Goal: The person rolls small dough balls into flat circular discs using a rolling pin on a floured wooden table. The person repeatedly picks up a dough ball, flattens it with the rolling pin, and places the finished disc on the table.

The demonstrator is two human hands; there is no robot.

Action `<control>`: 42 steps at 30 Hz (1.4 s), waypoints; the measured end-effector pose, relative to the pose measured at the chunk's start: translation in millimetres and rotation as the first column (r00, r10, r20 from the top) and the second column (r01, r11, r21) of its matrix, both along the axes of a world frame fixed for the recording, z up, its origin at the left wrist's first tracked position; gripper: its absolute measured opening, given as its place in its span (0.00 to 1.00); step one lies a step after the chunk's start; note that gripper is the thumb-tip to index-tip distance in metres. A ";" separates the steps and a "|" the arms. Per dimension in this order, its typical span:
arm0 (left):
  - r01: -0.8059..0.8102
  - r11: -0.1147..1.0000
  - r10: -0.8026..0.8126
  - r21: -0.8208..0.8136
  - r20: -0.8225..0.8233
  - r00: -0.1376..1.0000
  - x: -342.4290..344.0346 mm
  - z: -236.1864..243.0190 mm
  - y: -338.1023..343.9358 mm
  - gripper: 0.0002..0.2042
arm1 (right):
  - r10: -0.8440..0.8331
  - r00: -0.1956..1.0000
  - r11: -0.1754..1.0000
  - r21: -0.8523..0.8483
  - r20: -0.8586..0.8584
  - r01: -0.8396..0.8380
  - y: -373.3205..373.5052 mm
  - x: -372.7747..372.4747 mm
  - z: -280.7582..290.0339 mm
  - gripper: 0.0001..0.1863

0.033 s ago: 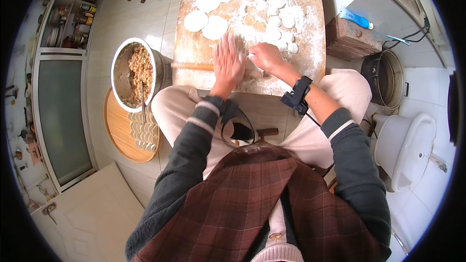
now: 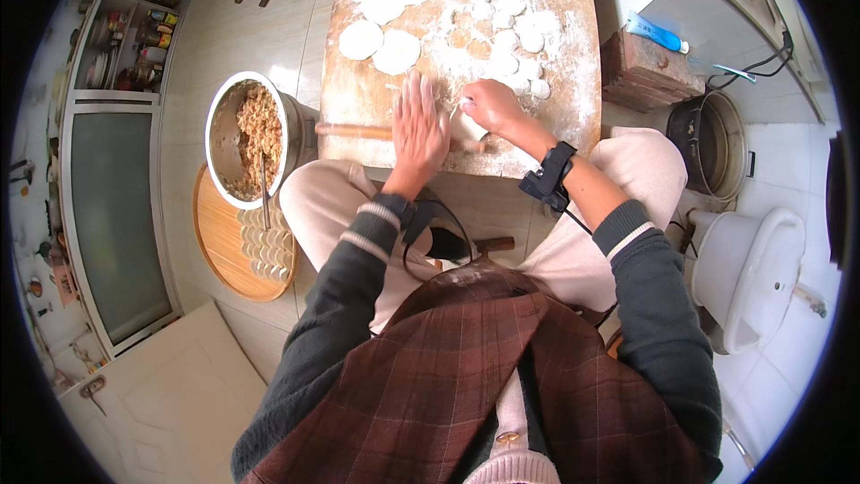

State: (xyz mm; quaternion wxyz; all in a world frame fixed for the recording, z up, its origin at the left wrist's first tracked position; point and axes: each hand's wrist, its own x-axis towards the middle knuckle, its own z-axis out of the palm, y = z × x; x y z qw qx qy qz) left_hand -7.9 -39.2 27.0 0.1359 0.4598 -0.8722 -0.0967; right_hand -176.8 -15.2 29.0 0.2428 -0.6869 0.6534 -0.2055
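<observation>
My left hand lies flat, fingers stretched out, across a wooden rolling pin near the front of a floured wooden board. Beside it, my right hand is closed, pinching the edge of a pale dough wrapper. That wrapper lies by the right end of the pin, partly hidden by my fingers. Several rolled round wrappers rest farther back on the left. Many small floured dough pieces are spread over the board's right half.
Left of the board stands a metal bowl of minced filling with a utensil handle. A round tray below it carries folded dumplings. Bricks and a dark round pot stand at the right.
My left hand and the rolling pin have shifted slightly toward me. More of the dough wrapper shows between my hands. My right hand stays nearly in place.
</observation>
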 end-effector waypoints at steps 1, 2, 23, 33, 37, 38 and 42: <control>0.031 0.999 -0.032 -0.030 -0.017 0.999 5.7 -1.1 6.6 0.33 | -0.064 0.997 0.995 0.075 0.052 0.060 0.2 -0.7 -0.2 0.05; 0.040 0.999 -0.040 0.004 0.023 0.999 9.1 -2.7 9.4 0.34 | -0.045 0.997 0.998 0.056 0.063 0.041 0.2 -1.1 -0.2 0.04; -0.016 0.996 -0.001 -0.087 -0.187 0.982 -13.2 -28.2 -24.4 0.34 | 0.091 0.984 0.992 -0.069 -0.156 -0.103 1.1 -1.3 4.4 0.05; 0.050 0.999 -0.051 -0.016 -0.083 0.995 -4.3 -10.6 -5.9 0.34 | 0.075 0.991 0.996 0.055 -0.110 -0.069 1.9 -7.1 -0.6 0.05; -0.031 1.000 0.030 -0.006 -0.113 0.993 -22.5 -12.6 -28.5 0.33 | 0.068 0.981 0.989 -0.119 -0.179 -0.090 0.4 -5.4 4.3 0.05; -0.022 1.000 0.023 0.009 -0.129 0.991 -21.3 -15.1 -27.5 0.33 | 0.045 0.987 0.994 -0.088 -0.156 -0.059 -1.0 -5.8 5.1 0.06; 0.026 1.000 -0.027 0.012 0.138 0.990 10.7 -22.0 13.1 0.32 | -0.111 0.994 0.993 0.033 0.012 0.111 -3.4 -7.5 4.9 0.04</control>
